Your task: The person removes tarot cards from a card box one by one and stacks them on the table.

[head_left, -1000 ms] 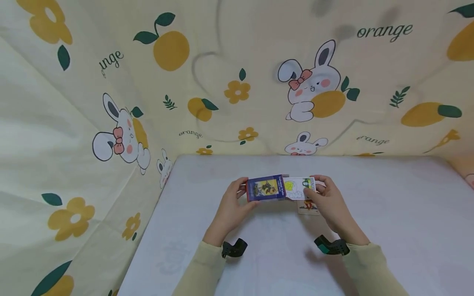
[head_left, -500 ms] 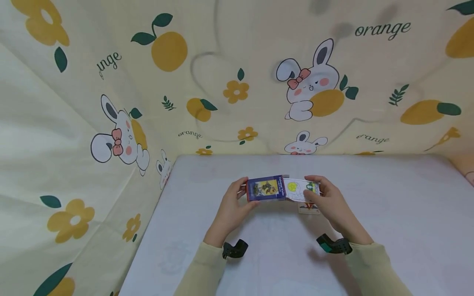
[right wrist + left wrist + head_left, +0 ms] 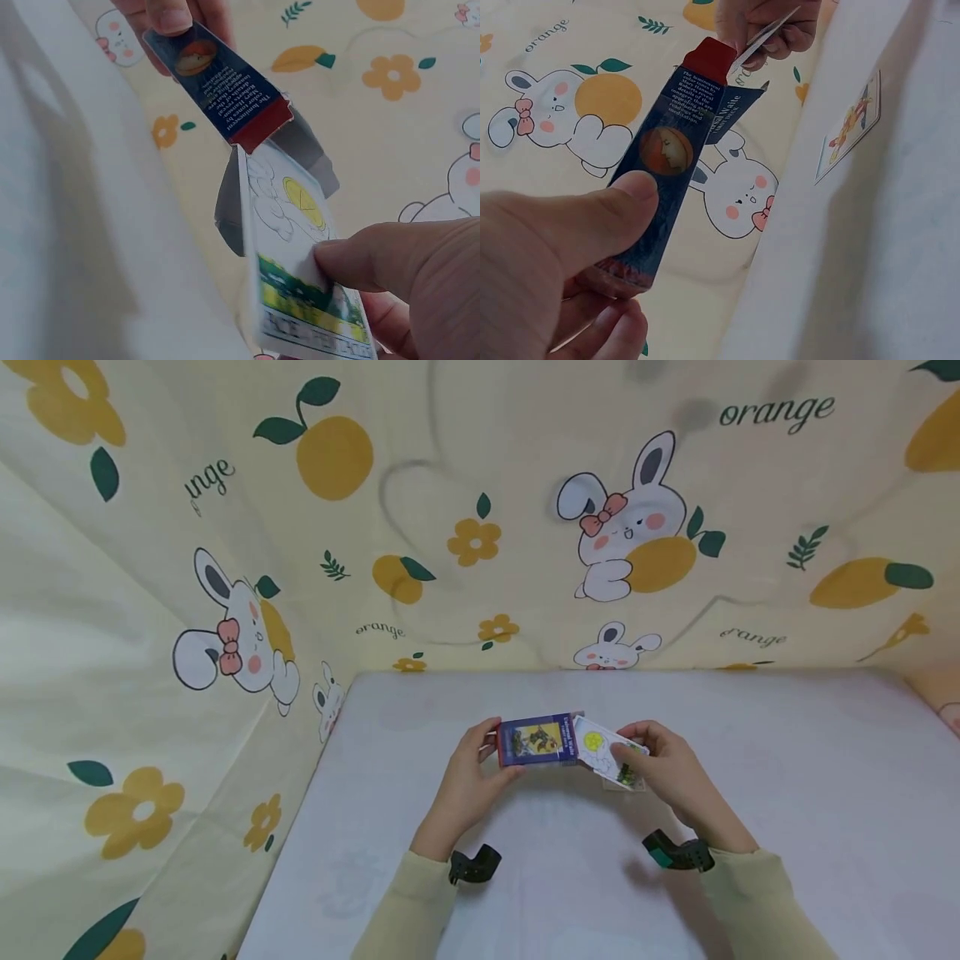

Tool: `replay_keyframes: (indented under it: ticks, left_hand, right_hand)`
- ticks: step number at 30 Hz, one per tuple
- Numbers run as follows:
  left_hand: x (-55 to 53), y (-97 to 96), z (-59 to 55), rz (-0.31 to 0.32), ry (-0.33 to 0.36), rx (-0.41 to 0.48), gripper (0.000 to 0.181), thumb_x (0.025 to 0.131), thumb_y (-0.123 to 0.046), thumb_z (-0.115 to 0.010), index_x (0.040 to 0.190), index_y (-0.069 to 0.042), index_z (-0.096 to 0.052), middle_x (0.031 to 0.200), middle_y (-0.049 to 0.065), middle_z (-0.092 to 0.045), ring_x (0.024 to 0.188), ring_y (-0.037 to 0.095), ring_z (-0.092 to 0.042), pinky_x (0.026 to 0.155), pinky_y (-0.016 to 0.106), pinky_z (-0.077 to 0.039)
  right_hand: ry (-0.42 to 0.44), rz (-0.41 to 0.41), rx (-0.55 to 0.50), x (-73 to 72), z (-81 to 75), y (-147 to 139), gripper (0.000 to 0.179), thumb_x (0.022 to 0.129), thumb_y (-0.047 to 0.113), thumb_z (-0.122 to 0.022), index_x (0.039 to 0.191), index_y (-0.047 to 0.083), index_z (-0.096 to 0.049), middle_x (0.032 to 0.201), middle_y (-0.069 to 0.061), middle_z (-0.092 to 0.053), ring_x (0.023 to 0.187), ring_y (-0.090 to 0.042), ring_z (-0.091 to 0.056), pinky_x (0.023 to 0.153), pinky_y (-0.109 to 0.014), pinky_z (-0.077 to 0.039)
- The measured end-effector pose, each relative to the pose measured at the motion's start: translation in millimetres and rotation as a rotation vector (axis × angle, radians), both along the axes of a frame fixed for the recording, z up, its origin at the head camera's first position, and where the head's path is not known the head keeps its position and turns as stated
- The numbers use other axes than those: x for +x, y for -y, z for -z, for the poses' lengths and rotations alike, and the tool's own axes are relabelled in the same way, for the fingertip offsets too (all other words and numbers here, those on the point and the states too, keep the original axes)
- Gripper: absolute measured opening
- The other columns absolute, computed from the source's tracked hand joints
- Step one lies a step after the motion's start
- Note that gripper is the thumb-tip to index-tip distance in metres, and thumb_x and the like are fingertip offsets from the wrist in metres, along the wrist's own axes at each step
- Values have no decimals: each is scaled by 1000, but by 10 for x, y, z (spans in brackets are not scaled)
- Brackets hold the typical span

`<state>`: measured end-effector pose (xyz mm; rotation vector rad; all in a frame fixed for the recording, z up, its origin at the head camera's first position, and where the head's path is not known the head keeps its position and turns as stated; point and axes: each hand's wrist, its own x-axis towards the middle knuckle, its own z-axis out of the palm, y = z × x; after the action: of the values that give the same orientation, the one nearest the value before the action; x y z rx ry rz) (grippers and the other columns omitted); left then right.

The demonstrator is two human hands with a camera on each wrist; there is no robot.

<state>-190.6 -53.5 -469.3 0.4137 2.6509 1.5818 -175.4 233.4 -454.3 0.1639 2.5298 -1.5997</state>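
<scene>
My left hand (image 3: pixel 471 783) grips a blue tarot card box (image 3: pixel 537 741) by its left end, thumb on its narrow side in the left wrist view. The box is held above the table, its mouth facing right with the flaps (image 3: pixel 231 202) spread. My right hand (image 3: pixel 675 781) pinches a white tarot card (image 3: pixel 281 217) with a yellow disc, thumb on its face. The card slants down to the right, its far end at the box mouth. Whether that end is inside, I cannot tell. Another tarot card (image 3: pixel 850 126) lies on the table below, mostly covered in the head view.
A white-covered table (image 3: pixel 540 877) spreads under both hands. Behind it and along the left hangs a cream cloth (image 3: pixel 420 435) printed with rabbits and oranges. A dark wrist device (image 3: pixel 476 864) sits on my left wrist and a similar one (image 3: pixel 677 852) on my right.
The card in my right hand has moved slightly right, out from the box mouth, and has turned from in line with the box to tilted down. My left hand and the box hold nearly still.
</scene>
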Motion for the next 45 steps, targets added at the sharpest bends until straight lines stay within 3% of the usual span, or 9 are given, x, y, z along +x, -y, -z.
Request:
replay_keyframes:
  ticks: [7, 13, 30, 45]
  left_hand:
    - [19, 9, -50, -18, -6, -21, 78, 82, -27, -79, 146, -16, -37, 137, 1, -46, 123, 16, -47, 103, 25, -44]
    - [24, 15, -64, -26, -8, -18, 78, 82, -27, -79, 146, -17, -37, 137, 1, -45, 123, 16, -47, 103, 26, -44]
    - [5, 16, -46, -23, 14, -4, 77, 82, -26, -80, 145, -17, -38, 136, 1, -46, 123, 16, -47, 104, 32, -45]
    - [4, 19, -49, -23, 10, -8, 77, 82, -24, -80, 145, -17, -38, 136, 2, -46, 122, 16, -47, 104, 32, -45]
  right_hand:
    - [8, -81, 12, 16, -3, -1, 51, 92, 41, -65, 129, 8, -52, 102, -14, -58, 90, -27, -55, 69, -32, -55]
    - [-4, -94, 25, 19, 0, 4, 48, 94, 36, -64, 130, 7, -52, 99, -14, -58, 87, -27, -56, 68, -33, -55]
    - [-35, 30, 98, -11, -2, -125, 52, 95, 40, -60, 127, 1, -46, 108, -17, -57, 89, -27, -57, 67, -33, -56]
    - [4, 96, 214, -82, 248, -160, 51, 94, 37, -62, 122, -2, -45, 104, -17, -51, 89, -28, -49, 59, -27, -48]
